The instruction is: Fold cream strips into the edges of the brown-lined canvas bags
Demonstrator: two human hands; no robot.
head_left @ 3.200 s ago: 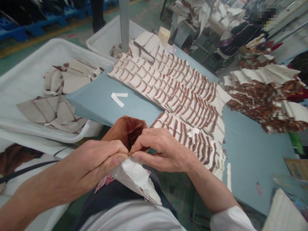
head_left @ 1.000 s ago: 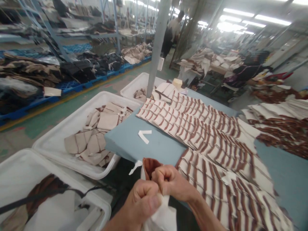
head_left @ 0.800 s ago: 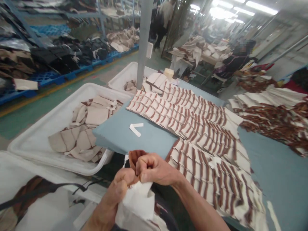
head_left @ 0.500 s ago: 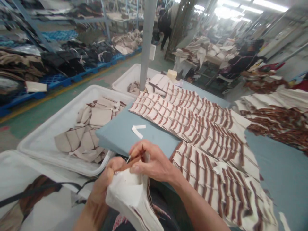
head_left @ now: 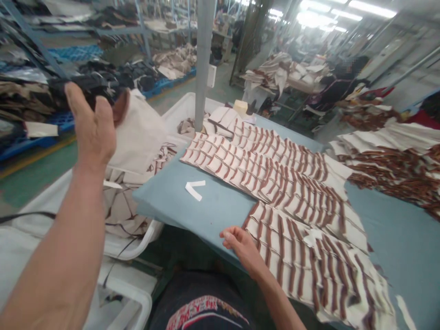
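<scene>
My left hand (head_left: 94, 126) is raised over the white tub at the left, its fingers spread. Just beside it, a cream fabric piece (head_left: 140, 130) with a brown edge hangs in the air, slightly blurred; the hand does not appear to grip it. My right hand (head_left: 239, 243) hovers at the near edge of the blue-covered table (head_left: 165, 197), fingers loosely bent with nothing visible in them. To its right lie overlapping rows of cream pieces with brown edges (head_left: 285, 256).
The white tub (head_left: 156, 231) holds several beige pieces (head_left: 120, 201). A grey post (head_left: 202, 68) rises behind the table's far corner. White strips (head_left: 195, 189) lie on the cloth. More fabric stacks (head_left: 395, 169) stand at the right, and a person (head_left: 338, 87) sits farther back.
Both hands were together on the cream piece in front of my body. The left has swung up and left with the piece, now apparently let go; the right has moved right to the table edge.
</scene>
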